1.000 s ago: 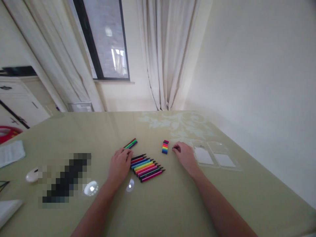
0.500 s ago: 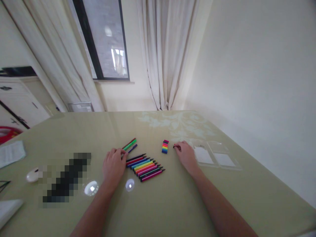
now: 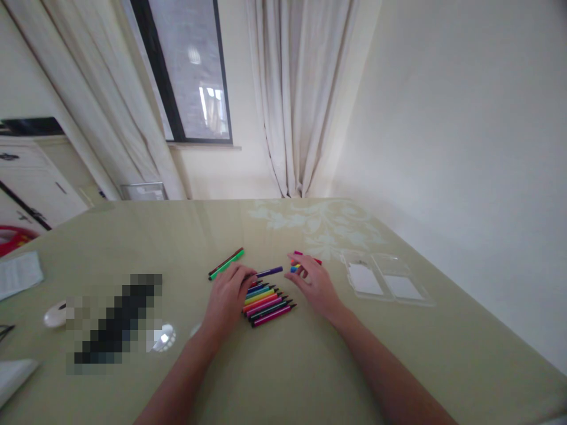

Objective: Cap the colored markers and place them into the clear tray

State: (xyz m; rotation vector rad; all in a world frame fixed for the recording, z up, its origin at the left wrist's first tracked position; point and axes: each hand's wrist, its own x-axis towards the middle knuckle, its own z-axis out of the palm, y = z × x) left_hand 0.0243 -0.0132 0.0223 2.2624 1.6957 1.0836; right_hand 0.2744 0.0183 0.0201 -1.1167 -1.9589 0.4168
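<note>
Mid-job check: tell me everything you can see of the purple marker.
The purple marker is slim and straight, with a smooth, plastic-looking barrel. Its visible end is blunt and purple, with no dark pointed tip showing, so it looks capped. The left hand grips it, fingers hiding the other end. It lies slantwise, pointing toward the right hand, just beyond the far side of the row of markers. Whether it touches that row or the table is unclear.
</note>
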